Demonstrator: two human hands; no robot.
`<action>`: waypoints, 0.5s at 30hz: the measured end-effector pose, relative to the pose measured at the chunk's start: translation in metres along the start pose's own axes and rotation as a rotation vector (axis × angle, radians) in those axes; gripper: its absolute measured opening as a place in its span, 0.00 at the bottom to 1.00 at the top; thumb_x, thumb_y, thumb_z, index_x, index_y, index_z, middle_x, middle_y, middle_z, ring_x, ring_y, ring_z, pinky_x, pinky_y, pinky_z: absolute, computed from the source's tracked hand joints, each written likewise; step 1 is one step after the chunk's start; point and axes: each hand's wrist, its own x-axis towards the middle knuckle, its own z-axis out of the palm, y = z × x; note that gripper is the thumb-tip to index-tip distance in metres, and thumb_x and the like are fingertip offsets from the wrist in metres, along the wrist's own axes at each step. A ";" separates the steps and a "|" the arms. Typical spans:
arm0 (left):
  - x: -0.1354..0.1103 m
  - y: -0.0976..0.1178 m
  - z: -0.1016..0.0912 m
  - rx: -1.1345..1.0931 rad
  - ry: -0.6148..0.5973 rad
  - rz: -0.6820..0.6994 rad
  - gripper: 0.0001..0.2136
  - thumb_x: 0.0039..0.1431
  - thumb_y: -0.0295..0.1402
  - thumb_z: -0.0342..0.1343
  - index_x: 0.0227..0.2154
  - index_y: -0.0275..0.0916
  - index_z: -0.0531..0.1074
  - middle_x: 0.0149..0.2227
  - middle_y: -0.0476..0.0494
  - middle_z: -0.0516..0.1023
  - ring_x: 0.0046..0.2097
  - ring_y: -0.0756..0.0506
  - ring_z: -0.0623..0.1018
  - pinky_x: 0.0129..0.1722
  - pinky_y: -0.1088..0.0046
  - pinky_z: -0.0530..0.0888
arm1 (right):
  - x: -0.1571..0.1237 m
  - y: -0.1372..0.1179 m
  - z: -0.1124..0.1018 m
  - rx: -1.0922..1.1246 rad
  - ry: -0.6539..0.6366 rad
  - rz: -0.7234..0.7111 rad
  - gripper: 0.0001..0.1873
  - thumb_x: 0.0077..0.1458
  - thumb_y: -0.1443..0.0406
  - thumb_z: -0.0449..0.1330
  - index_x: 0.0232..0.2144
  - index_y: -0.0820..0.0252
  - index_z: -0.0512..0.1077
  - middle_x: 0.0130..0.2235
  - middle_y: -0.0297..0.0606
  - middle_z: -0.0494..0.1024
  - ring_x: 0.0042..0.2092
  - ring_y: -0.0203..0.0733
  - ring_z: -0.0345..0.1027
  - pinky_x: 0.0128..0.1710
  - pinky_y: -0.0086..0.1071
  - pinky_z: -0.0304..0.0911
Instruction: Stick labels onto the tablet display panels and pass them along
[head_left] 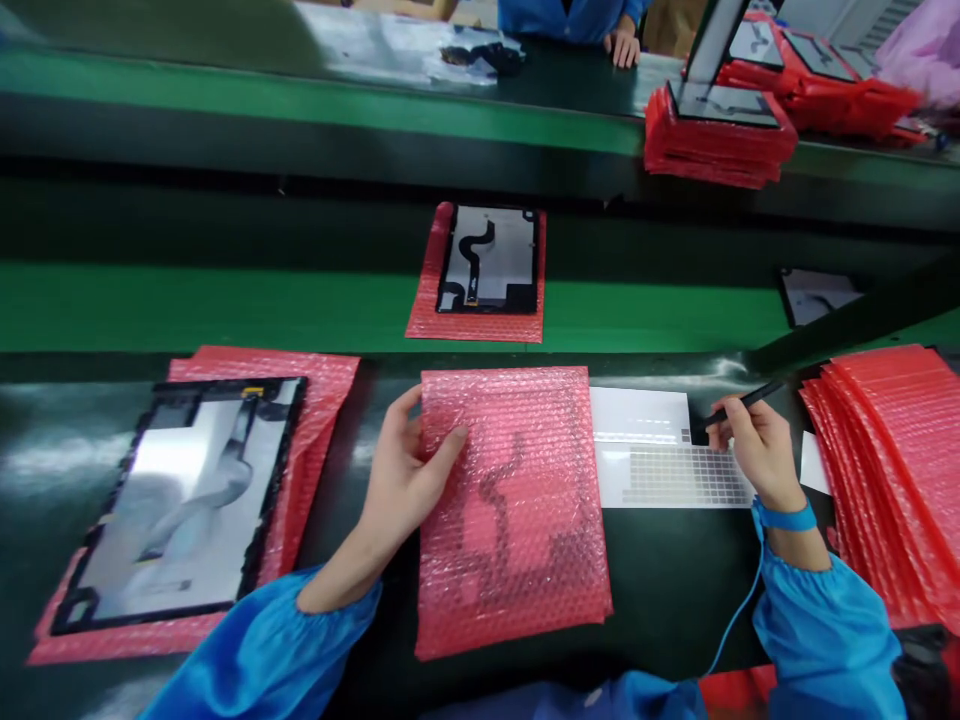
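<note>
A pink bubble-wrap bag [517, 520] lies in front of me, and the dark ribbon-cable shape of a flat screen panel shows through it. My left hand [420, 460] grips the bag's left edge, thumb on top. Between the closed fingers of my right hand [761, 450] is a slim black pen-like tool [739, 405]; whether it is a pen or tweezers I cannot tell. That hand is over the right end of a white sheet with a grid of small grey stickers [682, 475]. Above the grid lies a plain white sheet [637, 415], partly under the bag.
At left, a bare screen panel [195, 500] rests on pink bags [322, 400]. Another panel [495, 260] sits on the green belt [330, 305]. A stack of red bubble bags [892, 480] stands at right, below a dark post [862, 310]. Across the bench is a person's hand [622, 45].
</note>
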 end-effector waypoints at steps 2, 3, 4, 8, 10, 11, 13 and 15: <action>-0.001 -0.004 -0.001 0.105 0.035 0.051 0.33 0.64 0.46 0.68 0.67 0.46 0.61 0.52 0.39 0.82 0.44 0.39 0.83 0.41 0.61 0.81 | 0.002 0.006 -0.001 0.033 -0.031 0.012 0.29 0.61 0.39 0.68 0.37 0.59 0.76 0.24 0.35 0.81 0.20 0.41 0.75 0.19 0.31 0.69; -0.002 -0.005 -0.002 0.180 0.048 0.083 0.35 0.64 0.46 0.67 0.68 0.47 0.60 0.55 0.38 0.80 0.45 0.38 0.83 0.41 0.60 0.81 | 0.002 0.008 -0.002 0.041 -0.047 0.017 0.28 0.61 0.40 0.68 0.38 0.59 0.75 0.25 0.35 0.82 0.21 0.42 0.77 0.20 0.31 0.71; -0.001 -0.006 -0.004 0.266 0.061 0.127 0.36 0.64 0.46 0.67 0.70 0.47 0.59 0.58 0.36 0.78 0.47 0.36 0.82 0.42 0.57 0.81 | 0.001 0.010 -0.002 0.046 -0.063 0.026 0.28 0.62 0.40 0.68 0.38 0.59 0.75 0.25 0.36 0.83 0.22 0.42 0.78 0.21 0.32 0.72; 0.001 0.002 -0.007 0.605 0.090 0.411 0.38 0.64 0.44 0.67 0.72 0.47 0.58 0.70 0.30 0.66 0.67 0.25 0.71 0.63 0.39 0.73 | -0.002 0.017 -0.002 0.043 -0.100 0.054 0.27 0.63 0.40 0.68 0.38 0.59 0.76 0.23 0.35 0.82 0.22 0.43 0.79 0.22 0.32 0.76; 0.001 0.013 -0.001 0.684 0.023 0.539 0.34 0.65 0.40 0.67 0.71 0.48 0.61 0.74 0.32 0.62 0.73 0.25 0.65 0.70 0.36 0.66 | -0.002 0.019 -0.002 0.035 -0.099 0.053 0.28 0.63 0.40 0.67 0.38 0.59 0.76 0.23 0.35 0.82 0.23 0.43 0.79 0.22 0.32 0.76; -0.001 0.019 0.005 0.698 -0.043 0.592 0.31 0.66 0.37 0.66 0.69 0.49 0.63 0.74 0.34 0.62 0.73 0.26 0.64 0.71 0.36 0.65 | -0.002 0.019 -0.001 0.031 -0.100 0.052 0.28 0.63 0.40 0.67 0.39 0.60 0.76 0.24 0.36 0.82 0.23 0.42 0.79 0.23 0.32 0.76; -0.006 0.031 0.022 0.689 -0.217 0.686 0.26 0.68 0.34 0.63 0.66 0.48 0.66 0.74 0.35 0.63 0.73 0.28 0.66 0.71 0.40 0.67 | -0.002 0.019 -0.001 0.023 -0.102 0.051 0.28 0.63 0.41 0.68 0.39 0.60 0.76 0.24 0.36 0.82 0.23 0.42 0.79 0.23 0.31 0.76; -0.013 0.040 0.046 0.662 -0.419 0.763 0.23 0.71 0.34 0.60 0.66 0.46 0.66 0.74 0.34 0.64 0.74 0.30 0.65 0.71 0.43 0.68 | -0.002 0.018 -0.001 0.017 -0.110 0.050 0.27 0.64 0.41 0.67 0.39 0.60 0.75 0.25 0.36 0.83 0.23 0.42 0.79 0.23 0.31 0.76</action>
